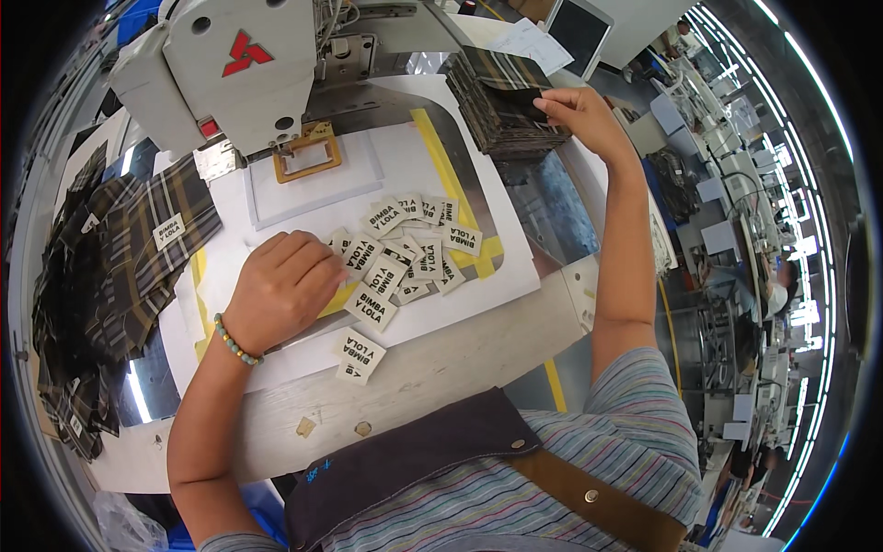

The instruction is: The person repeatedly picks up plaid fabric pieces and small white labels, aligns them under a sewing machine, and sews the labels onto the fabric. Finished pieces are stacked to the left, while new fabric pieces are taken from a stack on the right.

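Note:
My right hand (586, 121) pinches the near right corner of the top plaid fabric piece (501, 70), whose dark underside shows at the lifted edge. Under it is a tall stack of folded plaid pieces (501, 124). My left hand (287, 285), a bead bracelet on its wrist, is closed with curled fingers at the left edge of a loose pile of white fabric labels (428, 262). What its fingertips hold, if anything, is hidden. Two labels (359, 354) overlap near the table's front edge.
A white sewing machine (241, 69) stands at the back left, with a tan frame clamp (306, 158) over a clear plate. Plaid pieces with labels on them (138, 248) are heaped on the left. Yellow tape (446, 175) edges the white work sheet. A laptop (578, 35) sits at the back.

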The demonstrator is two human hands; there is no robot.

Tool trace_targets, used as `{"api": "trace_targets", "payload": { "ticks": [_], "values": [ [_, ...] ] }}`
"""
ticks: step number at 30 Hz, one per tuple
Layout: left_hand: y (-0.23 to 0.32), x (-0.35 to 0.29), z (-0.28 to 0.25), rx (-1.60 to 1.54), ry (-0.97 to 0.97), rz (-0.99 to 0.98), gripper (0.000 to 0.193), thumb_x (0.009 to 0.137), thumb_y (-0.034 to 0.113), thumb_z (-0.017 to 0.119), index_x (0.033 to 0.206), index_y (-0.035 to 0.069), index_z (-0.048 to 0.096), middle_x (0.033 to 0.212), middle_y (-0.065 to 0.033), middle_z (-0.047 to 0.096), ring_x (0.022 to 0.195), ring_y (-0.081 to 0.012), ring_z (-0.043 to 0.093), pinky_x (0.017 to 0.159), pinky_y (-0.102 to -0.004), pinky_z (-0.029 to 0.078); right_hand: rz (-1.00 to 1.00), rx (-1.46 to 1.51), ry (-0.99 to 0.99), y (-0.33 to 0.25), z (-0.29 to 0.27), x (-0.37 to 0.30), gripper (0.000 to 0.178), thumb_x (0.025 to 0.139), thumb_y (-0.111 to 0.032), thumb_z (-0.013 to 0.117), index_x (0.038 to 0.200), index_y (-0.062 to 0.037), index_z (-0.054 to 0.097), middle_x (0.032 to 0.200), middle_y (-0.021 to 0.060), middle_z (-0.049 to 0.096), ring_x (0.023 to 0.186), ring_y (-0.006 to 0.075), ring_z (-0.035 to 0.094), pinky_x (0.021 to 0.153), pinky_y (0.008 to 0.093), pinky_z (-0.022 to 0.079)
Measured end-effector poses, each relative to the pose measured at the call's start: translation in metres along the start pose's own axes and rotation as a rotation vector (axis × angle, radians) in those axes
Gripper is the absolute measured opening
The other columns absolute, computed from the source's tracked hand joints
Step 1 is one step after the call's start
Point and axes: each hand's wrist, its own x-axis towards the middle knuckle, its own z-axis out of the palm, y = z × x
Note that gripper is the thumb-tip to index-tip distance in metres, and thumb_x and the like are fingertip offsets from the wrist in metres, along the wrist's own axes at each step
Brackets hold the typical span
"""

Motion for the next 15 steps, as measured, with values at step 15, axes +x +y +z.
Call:
{"api": "trace_targets", "payload": {
  "ticks": [15],
  "values": [
    [0.017,0.049,0.01,0.025,0.024,-0.013,0.027,0.082,0.001,0.079,0.108,-0.004,0.07,0.11,-0.0123,0.073,0.091,-0.0272,0.071,0.077,-0.0367,0.061,-0.773,-0.437,0.315,-0.091,0.112,-0.003,0.011,0.092,-0.013,0.076,0.099,-0.0067,0.079,0.101,0.0087,0.079,0.091,0.03,0.075,0.078,0.0395,0.061]
  ]
}}
